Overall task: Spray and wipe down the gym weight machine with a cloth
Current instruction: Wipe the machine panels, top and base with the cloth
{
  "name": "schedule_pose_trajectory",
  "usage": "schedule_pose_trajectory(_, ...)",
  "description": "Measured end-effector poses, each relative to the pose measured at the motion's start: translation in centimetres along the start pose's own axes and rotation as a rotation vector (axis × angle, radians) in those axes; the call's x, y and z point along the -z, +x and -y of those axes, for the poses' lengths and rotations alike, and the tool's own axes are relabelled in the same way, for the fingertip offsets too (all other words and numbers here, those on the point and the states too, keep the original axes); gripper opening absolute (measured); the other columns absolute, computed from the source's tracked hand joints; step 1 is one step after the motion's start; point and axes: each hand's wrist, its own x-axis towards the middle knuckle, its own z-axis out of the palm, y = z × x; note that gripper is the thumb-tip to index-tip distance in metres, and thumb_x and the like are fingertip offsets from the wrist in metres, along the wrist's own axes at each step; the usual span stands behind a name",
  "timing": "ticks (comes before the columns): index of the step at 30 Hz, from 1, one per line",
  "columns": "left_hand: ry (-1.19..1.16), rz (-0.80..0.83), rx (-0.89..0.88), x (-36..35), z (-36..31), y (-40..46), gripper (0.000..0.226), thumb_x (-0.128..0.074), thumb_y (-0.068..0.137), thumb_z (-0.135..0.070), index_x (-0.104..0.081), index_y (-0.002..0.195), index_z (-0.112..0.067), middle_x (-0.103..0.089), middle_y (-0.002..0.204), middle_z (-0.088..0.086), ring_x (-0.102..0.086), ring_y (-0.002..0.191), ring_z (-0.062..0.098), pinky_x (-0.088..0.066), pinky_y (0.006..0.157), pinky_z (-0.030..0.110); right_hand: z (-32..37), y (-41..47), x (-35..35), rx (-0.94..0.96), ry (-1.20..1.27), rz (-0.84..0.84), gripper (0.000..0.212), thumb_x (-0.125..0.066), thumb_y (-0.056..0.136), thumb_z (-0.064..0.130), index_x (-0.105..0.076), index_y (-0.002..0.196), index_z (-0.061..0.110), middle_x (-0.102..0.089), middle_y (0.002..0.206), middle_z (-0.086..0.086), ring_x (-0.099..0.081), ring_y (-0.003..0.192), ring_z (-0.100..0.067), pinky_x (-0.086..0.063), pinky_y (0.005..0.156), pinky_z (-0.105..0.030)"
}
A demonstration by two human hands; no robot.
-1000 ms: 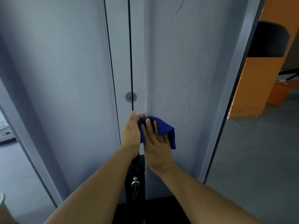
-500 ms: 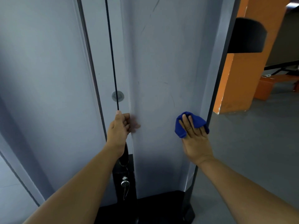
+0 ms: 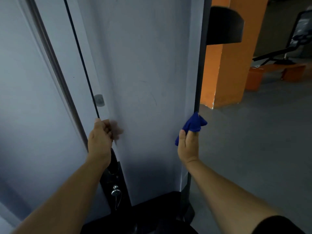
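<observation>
Machine panel (image 3: 148,81) stands upright directly ahead. Cable (image 3: 81,56) runs down its left part, just left of a round fitting (image 3: 99,100) — left hand (image 3: 101,141) grips the cable's lower end. Right hand (image 3: 187,147) holds the cloth (image 3: 192,125) against the panel's right edge. Pad (image 3: 224,26) projects behind that edge; pillar (image 3: 224,73) stands further back — floor (image 3: 253,141) to the right.

Bunched blue cloth (image 3: 192,126) against grey machine panel's (image 3: 148,81) right edge
</observation>
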Motion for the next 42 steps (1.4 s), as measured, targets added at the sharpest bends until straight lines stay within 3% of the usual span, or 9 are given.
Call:
schedule_pose_trajectory(4, 0.016, -0.012, 0.028, 0.3, 1.6, -0.6, 0.055, -0.023, 0.111, -0.042, -0.063, 0.086, -0.014, -0.067, 0.066, -0.001, -0.066, 0.068, 0.017, -0.044, 0.059, 0.027, -1.9, -2.8, -0.8, -0.121, -0.017, -0.012, 0.068, -0.032, 0.103, 0.058, -0.032, 0.149, 0.008, -0.051, 0.122, -0.01, -0.054, 0.104, -0.029, -0.048, 0.097, -0.052)
schedule_pose_trajectory(12, 0.02, -0.016, 0.038, 0.7, 2.9, -0.8, 0.053, -0.027, 0.112, -0.039, -0.067, 0.088, -0.012, -0.069, 0.068, 0.001, -0.066, 0.071, 0.021, -0.046, 0.068, 0.033, -2.0, -5.4, -2.0, -0.237, -0.015, -0.055, 0.071, -0.033, 0.1, 0.058, -0.038, 0.14, -0.001, -0.051, 0.127, -0.016, -0.053, 0.11, -0.031, -0.045, 0.101, -0.056)
schedule_pose_trajectory(17, 0.059, -0.022, 0.086, 1.6, 5.6, -2.3, 0.054, -0.028, 0.112, -0.037, -0.069, 0.092, -0.008, -0.072, 0.073, 0.005, -0.069, 0.076, 0.024, -0.052, 0.076, 0.034, 1.5, -6.5, -3.8, -0.149, -0.028, -0.137, 0.08, -0.044, 0.1, 0.039, -0.008, 0.162, 0.004, -0.008, 0.17, -0.014, -0.006, 0.158, -0.03, -0.007, 0.127, -0.056)
schedule_pose_trajectory(23, 0.073, -0.025, 0.116, 1.8, 5.3, -2.1, 0.052, -0.031, 0.112, -0.036, -0.071, 0.098, -0.006, -0.075, 0.082, 0.007, -0.071, 0.081, 0.024, -0.056, 0.081, 0.035, 4.4, -7.8, -8.0, -0.172, -0.072, -0.152, 0.084, -0.043, 0.097, 0.044, -0.003, 0.164, 0.012, 0.018, 0.169, -0.002, 0.02, 0.155, -0.032, 0.011, 0.121, -0.059)
schedule_pose_trajectory(28, 0.075, -0.006, 0.134, 2.5, 5.4, -2.2, 0.052, -0.03, 0.112, -0.037, -0.071, 0.102, -0.008, -0.075, 0.089, 0.008, -0.071, 0.091, 0.027, -0.055, 0.084, 0.034, 7.4, -11.1, -11.0, -0.046, -0.062, 0.007, 0.085, -0.045, 0.1, 0.046, 0.003, 0.163, 0.016, 0.019, 0.17, 0.0, 0.019, 0.157, -0.026, 0.02, 0.123, -0.039)
schedule_pose_trajectory(32, 0.046, -0.012, 0.182, 2.8, 5.5, -2.0, 0.053, -0.032, 0.11, -0.045, -0.07, 0.116, -0.01, -0.075, 0.111, 0.009, -0.069, 0.11, 0.025, -0.052, 0.101, 0.038, 7.8, -13.7, -11.5, 0.203, -0.276, 0.247, 0.085, -0.04, 0.105, 0.047, 0.02, 0.16, 0.022, 0.032, 0.166, 0.002, 0.027, 0.154, -0.026, 0.02, 0.123, -0.045)
schedule_pose_trajectory(34, 0.035, -0.009, 0.212, 3.0, 5.6, -2.1, 0.053, -0.032, 0.109, -0.049, -0.069, 0.119, -0.013, -0.074, 0.117, 0.006, -0.068, 0.113, 0.021, -0.05, 0.106, 0.039, 8.0, -14.3, -11.5, 0.275, -0.336, 0.336, 0.089, -0.042, 0.106, 0.041, 0.029, 0.157, 0.026, 0.036, 0.164, 0.005, 0.027, 0.153, -0.026, 0.009, 0.126, -0.053)
schedule_pose_trajectory(37, 0.028, -0.005, 0.225, 3.2, 5.5, -2.2, 0.056, -0.034, 0.106, -0.057, -0.072, 0.115, -0.018, -0.075, 0.113, 0.005, -0.069, 0.11, 0.024, -0.052, 0.104, 0.046, 8.1, -14.7, -12.0, 0.451, -0.54, 0.303, 0.09, -0.043, 0.098, 0.039, 0.016, 0.161, 0.013, 0.027, 0.167, -0.006, 0.012, 0.153, -0.036, -0.013, 0.117, -0.06)
schedule_pose_trajectory(42, 0.003, -0.016, 0.226, 3.0, 5.0, -2.4, 0.055, -0.034, 0.105, -0.058, -0.074, 0.105, -0.021, -0.078, 0.1, 0.004, -0.072, 0.103, 0.024, -0.055, 0.097, 0.044, 7.6, -14.1, -12.3, 0.606, -0.627, 0.359, 0.084, -0.048, 0.099, 0.039, 0.0, 0.163, 0.014, 0.013, 0.17, -0.009, 0.018, 0.156, -0.032, -0.008, 0.118, -0.058)
